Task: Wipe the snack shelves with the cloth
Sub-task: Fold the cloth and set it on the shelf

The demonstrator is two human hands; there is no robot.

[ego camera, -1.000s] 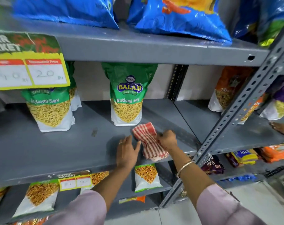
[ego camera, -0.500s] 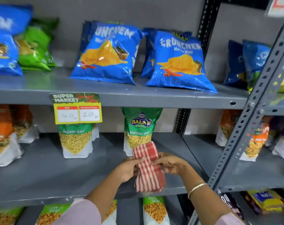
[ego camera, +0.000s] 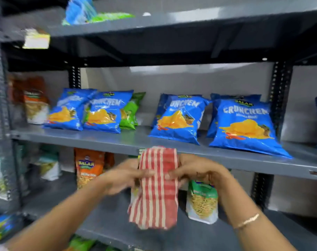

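Observation:
A red-and-white striped cloth [ego camera: 156, 189] hangs folded in the air in front of the grey shelf edge [ego camera: 107, 140]. My left hand [ego camera: 121, 175] grips its left side and my right hand [ego camera: 197, 172] grips its right side, both at about mid-height of the cloth. The cloth's lower end dangles free above the lower grey shelf [ego camera: 107, 221]. The hands and cloth are blurred by motion. The cloth touches neither shelf surface that I can see.
Several blue chip bags [ego camera: 174, 118] and a green bag [ego camera: 129, 113] lie on the middle shelf. An orange snack pack [ego camera: 88, 167] and a green-topped pack [ego camera: 203, 201] stand on the lower shelf. Upright perforated posts [ego camera: 279, 98] flank the bays.
The cloth has been lifted off the lower shelf and is now held up in both hands. My view has swung upward and left to the chip-bag shelf.

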